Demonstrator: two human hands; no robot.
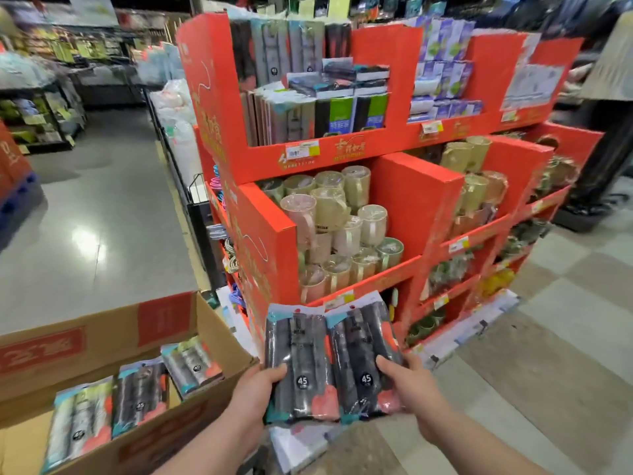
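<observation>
The red display stand [414,200] fills the middle, its lettering too blurred to read; its lowest front shelf is hidden behind the two packs held up before it. Left of the stand, a cardboard box [102,341] is cut off by the frame's edge, with more packs of the same kind [140,399] lying inside. On the stand's middle shelf wrapped mugs [329,214] sit heaped, and its top shelf holds upright packs [291,49]. The left pack [298,354] and right pack [359,344] of dark rolls lie side by side, touching, just in front of the stand's base; only "45" is legible on each. The left hand [253,389] grips the left pack's lower part, thumb on the front, fingers hidden beneath; the right hand [411,389] grips the right pack likewise. A yellow price label [301,151] on the stand's top ledge is unreadable
</observation>
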